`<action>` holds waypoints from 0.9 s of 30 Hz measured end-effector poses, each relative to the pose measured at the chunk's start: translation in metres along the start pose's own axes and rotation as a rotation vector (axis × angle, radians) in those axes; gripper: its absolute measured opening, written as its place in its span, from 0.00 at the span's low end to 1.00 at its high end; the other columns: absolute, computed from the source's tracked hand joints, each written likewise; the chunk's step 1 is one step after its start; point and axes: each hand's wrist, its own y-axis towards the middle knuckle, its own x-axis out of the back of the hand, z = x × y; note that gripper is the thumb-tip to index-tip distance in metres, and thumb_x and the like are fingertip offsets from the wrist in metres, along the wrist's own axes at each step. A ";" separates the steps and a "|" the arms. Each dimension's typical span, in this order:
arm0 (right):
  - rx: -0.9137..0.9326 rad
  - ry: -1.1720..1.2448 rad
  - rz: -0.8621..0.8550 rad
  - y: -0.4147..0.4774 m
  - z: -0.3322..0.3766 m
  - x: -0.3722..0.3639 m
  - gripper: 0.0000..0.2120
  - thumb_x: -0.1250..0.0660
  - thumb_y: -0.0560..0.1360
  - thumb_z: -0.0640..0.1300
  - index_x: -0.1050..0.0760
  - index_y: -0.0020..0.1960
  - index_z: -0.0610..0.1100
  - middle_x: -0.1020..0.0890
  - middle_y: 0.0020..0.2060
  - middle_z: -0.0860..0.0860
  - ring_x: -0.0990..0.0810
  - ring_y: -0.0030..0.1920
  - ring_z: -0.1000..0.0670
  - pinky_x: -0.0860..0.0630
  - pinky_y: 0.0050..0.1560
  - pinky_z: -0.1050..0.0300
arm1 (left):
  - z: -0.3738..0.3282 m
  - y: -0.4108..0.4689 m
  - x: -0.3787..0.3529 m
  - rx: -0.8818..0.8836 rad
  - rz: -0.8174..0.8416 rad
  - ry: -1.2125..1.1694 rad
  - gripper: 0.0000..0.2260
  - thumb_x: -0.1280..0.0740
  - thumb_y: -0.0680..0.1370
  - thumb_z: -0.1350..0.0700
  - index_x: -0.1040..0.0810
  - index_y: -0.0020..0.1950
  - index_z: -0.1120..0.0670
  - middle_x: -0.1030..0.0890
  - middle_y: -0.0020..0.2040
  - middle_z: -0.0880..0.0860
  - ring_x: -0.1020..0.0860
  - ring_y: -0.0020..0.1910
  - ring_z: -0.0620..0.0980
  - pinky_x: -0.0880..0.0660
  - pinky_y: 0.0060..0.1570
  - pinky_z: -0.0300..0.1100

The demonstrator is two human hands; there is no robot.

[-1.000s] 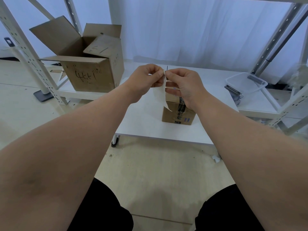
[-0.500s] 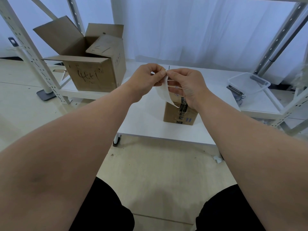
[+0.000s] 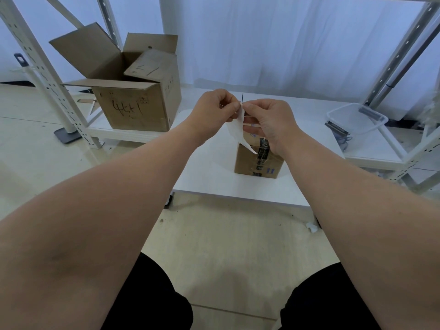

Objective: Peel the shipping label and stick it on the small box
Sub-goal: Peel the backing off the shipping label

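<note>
White curled shipping label (image 3: 237, 129), top edge in pinching fingers (image 3: 234, 106) of left hand (image 3: 212, 108) and right hand (image 3: 273, 122).

The white paper shipping label (image 3: 238, 129) hangs as a curled strip. Its top edge is pinched between the left hand (image 3: 214, 108) and the right hand (image 3: 269, 122), and its lower tip overlaps the small brown cardboard box (image 3: 246, 161). The box stands upright on the white tabletop (image 3: 207, 172), with dark printed stickers and blue arrows on its near face.

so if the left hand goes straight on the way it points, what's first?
The right hand: the left hand points at its fingertips, both pinching the label by its top. Depth looks matched, one view only.
</note>
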 end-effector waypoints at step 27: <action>0.072 -0.144 0.035 -0.003 -0.001 0.003 0.06 0.31 0.75 0.41 0.19 0.47 0.39 0.15 0.42 0.46 0.15 0.43 0.50 0.18 0.46 0.58 | -0.009 -0.010 0.003 0.055 0.026 -0.025 0.03 0.34 0.77 0.60 0.24 0.43 0.59 0.19 0.39 0.53 0.20 0.41 0.48 0.30 0.30 0.25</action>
